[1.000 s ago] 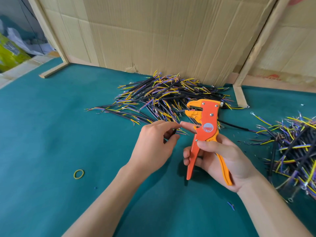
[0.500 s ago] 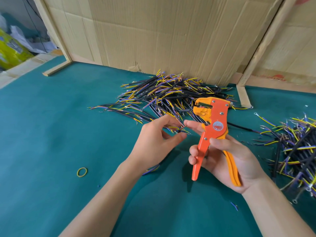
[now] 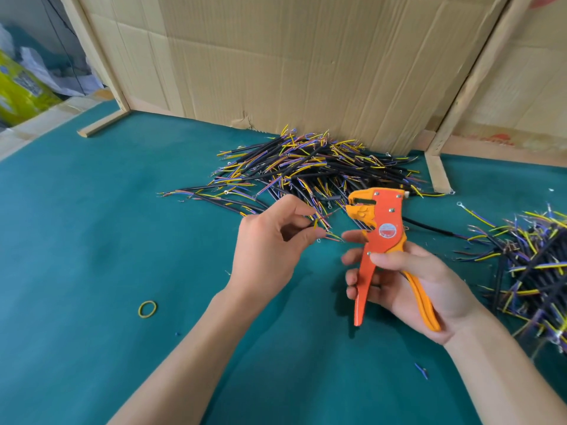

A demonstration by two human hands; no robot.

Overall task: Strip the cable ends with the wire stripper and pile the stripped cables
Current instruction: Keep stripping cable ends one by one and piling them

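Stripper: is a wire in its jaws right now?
No. The stripper head is empty; the left hand holds the cable short of it.

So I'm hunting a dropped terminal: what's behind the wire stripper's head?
Behind the wire stripper lies the near edge of the centre cable pile on green felt. Anything directly behind the head is covered.

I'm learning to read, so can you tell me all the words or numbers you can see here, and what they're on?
No text can be read.
Round red and white sticker on the wire stripper: too blurred to read.
Yellow-green package at far left: dark print, too blurred to read.
Red marks on the cardboard at right: too blurred to read.
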